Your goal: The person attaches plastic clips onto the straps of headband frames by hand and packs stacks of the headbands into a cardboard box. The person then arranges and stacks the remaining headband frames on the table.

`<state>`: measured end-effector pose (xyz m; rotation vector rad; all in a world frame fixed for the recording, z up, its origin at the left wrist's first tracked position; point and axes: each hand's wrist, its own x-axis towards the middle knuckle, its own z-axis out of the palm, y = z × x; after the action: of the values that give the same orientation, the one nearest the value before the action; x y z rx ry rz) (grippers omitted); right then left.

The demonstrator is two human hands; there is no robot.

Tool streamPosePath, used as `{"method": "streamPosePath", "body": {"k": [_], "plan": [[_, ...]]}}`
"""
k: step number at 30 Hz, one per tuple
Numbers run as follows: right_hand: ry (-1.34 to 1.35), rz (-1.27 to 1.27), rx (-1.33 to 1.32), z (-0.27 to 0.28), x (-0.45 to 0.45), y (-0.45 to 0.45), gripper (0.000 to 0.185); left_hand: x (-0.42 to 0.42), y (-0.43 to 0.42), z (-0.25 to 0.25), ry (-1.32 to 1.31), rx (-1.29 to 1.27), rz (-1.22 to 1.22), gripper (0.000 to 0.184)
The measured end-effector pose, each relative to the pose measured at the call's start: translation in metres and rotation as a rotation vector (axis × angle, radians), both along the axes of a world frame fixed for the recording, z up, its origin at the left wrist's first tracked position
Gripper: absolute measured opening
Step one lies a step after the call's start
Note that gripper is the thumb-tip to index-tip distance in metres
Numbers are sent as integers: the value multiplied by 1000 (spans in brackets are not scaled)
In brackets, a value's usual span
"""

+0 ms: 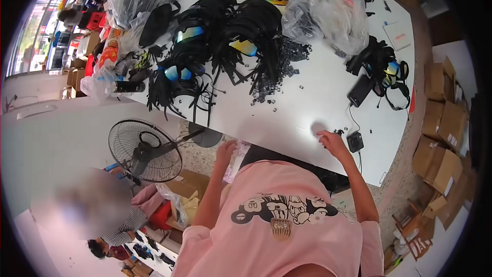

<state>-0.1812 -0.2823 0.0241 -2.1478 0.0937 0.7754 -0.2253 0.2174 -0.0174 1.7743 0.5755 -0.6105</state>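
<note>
My right hand (332, 142) is over the front part of the white table (287, 110), fingers partly bent and apart, with nothing visible in them. Several small black pieces (339, 132) lie right beside it. My left hand (226, 151) hangs just off the table's front edge; its fingers are loosely curled and too small to read clearly. Farther back lie heaps of black-strapped swim goggles (243, 47) with mirrored lenses. A spread of small black clips (266, 91) lies in front of them.
A black power bank (360, 90) is cabled to a small black box (354, 142) at right. More goggles (392, 72) and plastic bags (338, 15) lie behind. A standing fan (145, 150) is at left, near another person (120, 233). Cardboard boxes (442, 128) line the right.
</note>
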Motion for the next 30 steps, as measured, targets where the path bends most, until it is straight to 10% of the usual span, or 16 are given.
{"method": "streamPosePath", "body": {"k": [14,24,30], "plan": [[-252,-5,322,46,273,172,26,344,-73,-26,-262,-356,435,52],[-278,-197,375,27,375,183,27,399,-98,1,-197,-573,549,41],[-854,-324,191,10,426,181,46,418,-96,27,40,-903,640,39]]}}
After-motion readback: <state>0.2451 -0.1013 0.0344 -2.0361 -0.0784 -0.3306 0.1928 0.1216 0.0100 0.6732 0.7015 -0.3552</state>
